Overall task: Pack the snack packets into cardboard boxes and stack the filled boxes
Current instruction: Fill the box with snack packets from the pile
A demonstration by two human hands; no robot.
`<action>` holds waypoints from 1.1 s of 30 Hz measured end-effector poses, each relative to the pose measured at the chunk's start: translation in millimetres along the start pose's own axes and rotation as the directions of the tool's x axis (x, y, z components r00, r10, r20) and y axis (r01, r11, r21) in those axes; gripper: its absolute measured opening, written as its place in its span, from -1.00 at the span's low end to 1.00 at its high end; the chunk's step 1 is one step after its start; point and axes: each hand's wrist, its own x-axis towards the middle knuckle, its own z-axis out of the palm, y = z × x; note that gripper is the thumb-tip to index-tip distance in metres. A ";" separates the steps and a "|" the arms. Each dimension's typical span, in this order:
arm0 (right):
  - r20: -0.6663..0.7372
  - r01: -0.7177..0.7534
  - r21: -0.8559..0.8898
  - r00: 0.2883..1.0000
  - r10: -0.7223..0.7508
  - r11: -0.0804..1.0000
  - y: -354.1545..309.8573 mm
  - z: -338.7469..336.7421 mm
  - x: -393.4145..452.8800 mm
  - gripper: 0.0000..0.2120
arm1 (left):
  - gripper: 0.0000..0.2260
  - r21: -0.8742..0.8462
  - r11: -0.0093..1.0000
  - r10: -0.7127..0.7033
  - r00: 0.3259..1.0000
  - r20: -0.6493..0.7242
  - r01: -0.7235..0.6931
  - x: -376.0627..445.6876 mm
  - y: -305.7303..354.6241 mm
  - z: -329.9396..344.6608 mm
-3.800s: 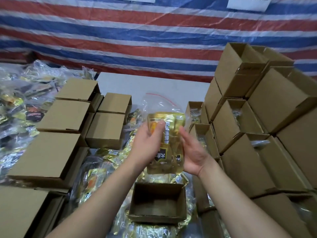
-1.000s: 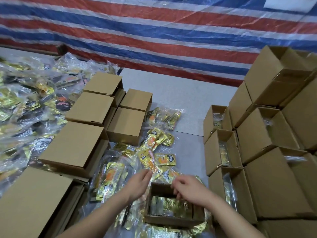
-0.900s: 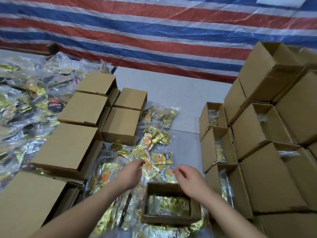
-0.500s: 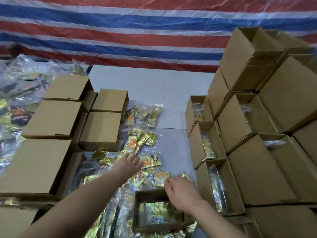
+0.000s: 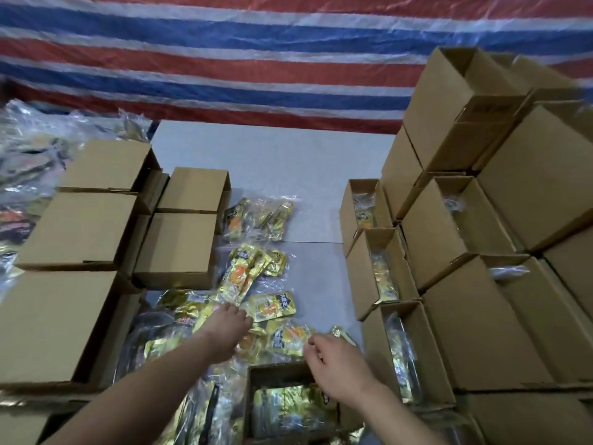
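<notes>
Fingers of the left hand [image 5: 228,326] spread loosely over gold snack packets [image 5: 272,306] scattered on the grey table [image 5: 272,162]; the right hand [image 5: 337,364], relaxed and holding nothing, hovers over the open box [image 5: 256,380], already part-filled. A clean lift of one bagged bundle should suit best. Filled boxes [image 5: 475,316] are stacked at right.

Open box [image 5: 256,399] near centre, gold packets inside. Loose gold snack packets [image 5: 272,305] lie scattered just beyond it. Filled boxes [image 5: 481,319] stacked right, closed boxes [image 5: 179,248] left.
</notes>
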 end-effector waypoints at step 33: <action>-0.429 0.419 0.674 0.892 -0.139 0.608 -68.5 -122.9 -31.6 -0.65 | -0.28 -0.926 0.306 -0.253 0.918 -0.305 -0.223 -129.7 28.9 -184.1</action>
